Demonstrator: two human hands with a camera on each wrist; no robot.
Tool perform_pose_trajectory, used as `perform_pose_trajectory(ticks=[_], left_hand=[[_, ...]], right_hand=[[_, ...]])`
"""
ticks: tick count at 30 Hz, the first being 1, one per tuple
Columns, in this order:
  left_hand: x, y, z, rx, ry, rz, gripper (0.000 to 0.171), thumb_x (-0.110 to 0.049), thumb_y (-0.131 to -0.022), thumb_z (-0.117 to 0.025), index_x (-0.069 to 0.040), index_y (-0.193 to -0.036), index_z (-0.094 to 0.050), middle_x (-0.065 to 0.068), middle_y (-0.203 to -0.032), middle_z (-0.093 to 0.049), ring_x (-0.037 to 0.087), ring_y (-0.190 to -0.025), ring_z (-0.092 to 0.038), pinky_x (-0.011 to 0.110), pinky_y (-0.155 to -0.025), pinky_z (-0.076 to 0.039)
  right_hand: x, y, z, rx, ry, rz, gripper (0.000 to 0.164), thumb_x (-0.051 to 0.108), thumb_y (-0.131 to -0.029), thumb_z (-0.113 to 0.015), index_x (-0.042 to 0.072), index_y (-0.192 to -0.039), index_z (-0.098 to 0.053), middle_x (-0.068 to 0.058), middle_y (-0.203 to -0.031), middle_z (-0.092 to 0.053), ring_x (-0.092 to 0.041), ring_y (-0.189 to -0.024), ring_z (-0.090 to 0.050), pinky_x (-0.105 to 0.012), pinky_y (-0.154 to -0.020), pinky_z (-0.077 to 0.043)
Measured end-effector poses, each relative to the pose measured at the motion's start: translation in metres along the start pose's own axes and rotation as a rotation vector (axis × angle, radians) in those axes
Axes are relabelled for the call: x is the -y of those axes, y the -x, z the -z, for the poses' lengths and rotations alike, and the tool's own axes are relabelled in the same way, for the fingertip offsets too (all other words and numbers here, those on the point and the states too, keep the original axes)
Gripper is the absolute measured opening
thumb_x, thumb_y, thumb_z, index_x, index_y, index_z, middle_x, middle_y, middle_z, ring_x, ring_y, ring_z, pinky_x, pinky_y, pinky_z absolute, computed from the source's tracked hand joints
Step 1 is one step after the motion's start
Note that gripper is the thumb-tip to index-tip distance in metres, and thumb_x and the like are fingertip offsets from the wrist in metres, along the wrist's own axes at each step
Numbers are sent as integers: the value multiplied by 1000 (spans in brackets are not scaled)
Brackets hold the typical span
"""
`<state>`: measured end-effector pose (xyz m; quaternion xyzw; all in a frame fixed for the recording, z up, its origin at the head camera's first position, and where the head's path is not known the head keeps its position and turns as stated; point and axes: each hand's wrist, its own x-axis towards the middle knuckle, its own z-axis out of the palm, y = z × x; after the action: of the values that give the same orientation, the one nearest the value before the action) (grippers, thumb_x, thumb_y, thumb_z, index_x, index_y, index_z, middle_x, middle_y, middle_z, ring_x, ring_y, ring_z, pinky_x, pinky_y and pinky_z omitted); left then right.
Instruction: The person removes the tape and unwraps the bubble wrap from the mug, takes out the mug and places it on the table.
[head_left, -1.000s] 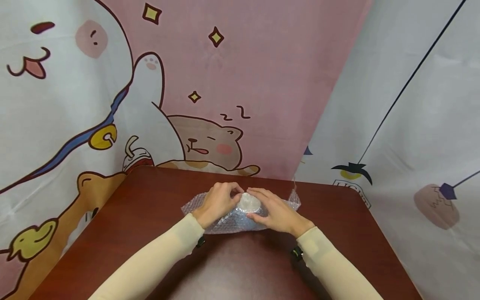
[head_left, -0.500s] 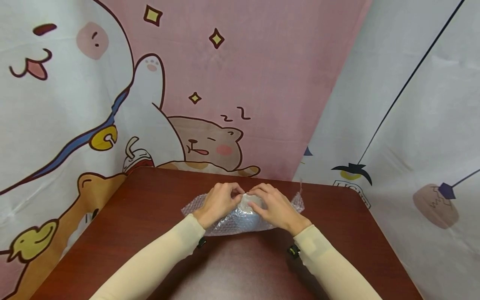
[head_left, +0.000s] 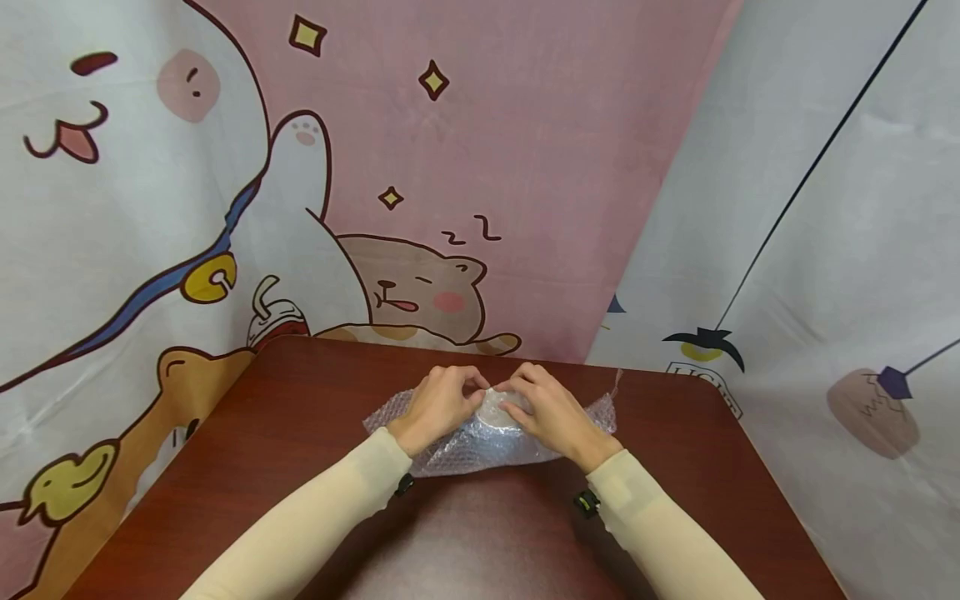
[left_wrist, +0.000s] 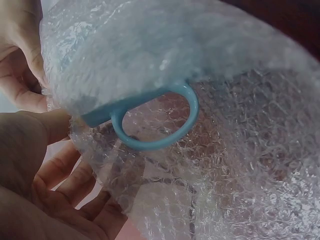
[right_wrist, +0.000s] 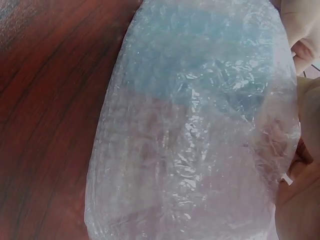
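A light blue mug stands inside a sheet of bubble wrap (head_left: 457, 457) on the table, its blue showing dimly through the plastic. In the left wrist view the mug's handle (left_wrist: 193, 107) shows at the open side of the wrap. My left hand (head_left: 442, 404) pinches the gathered wrap at the mug's top between thumb and fingers. Opposite it, my right hand (head_left: 551, 412) grips the wrap's upper edge, with fingertips close to those of the left. Seen from the right wrist, the wrap (right_wrist: 145, 150) lies smooth over the mug's side. The mug's mouth is hidden.
The dark red wooden table (head_left: 300, 417) extends around the wrap on all sides. Behind it hangs a cartoon-printed curtain (head_left: 540, 167). A pointed end of the wrap sticks up beyond the right hand.
My right hand's thumb has come inward over the mug's top, and its fingers have drawn nearer the left hand. The wrap's right end has shifted outward. The left hand stays nearly still.
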<state>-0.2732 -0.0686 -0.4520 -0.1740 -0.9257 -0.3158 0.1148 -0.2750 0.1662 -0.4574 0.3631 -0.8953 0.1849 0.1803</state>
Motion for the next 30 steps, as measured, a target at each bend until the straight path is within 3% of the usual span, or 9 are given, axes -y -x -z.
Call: perform_pose_trajectory(ticks=[7,16,25,30], left_hand=[[0,-1,0,-3,4,-2,8,-18,-106,-85,-20,-111,-90,0,-105,-91,15,-86,-78,38,-74,-62],[1,0,-2,9,-1,17,8,-18,-106,-85,-20,-112,-90,0,-105,-91,11,-82,-75,35,-73,-61],[1,0,-1,17,12,19,9,-17,-106,-85,-19,-113,-90,1,-105,-91,9,-79,-74,33,-71,-61],[1,0,0,21,25,16,9,-16,-107,-84,-17,-113,-90,3,-106,-91,7,-75,-71,30,-68,-59]], right_hand=[[1,4,2,-43,-75,20,20,13,-105,-88,9,-125,-86,-4,-116,-72,-13,-90,-69,-28,-78,-62],[7,11,12,-99,-164,51,14,8,-106,-86,9,-120,-84,-4,-115,-80,-15,-93,-75,-33,-80,-67],[14,17,17,-68,-176,47,13,8,-110,-81,9,-122,-80,-1,-115,-83,-13,-98,-77,-34,-84,-69],[18,19,21,-12,-211,0,20,10,-111,-80,10,-131,-77,2,-112,-82,-7,-93,-74,-29,-82,-68]])
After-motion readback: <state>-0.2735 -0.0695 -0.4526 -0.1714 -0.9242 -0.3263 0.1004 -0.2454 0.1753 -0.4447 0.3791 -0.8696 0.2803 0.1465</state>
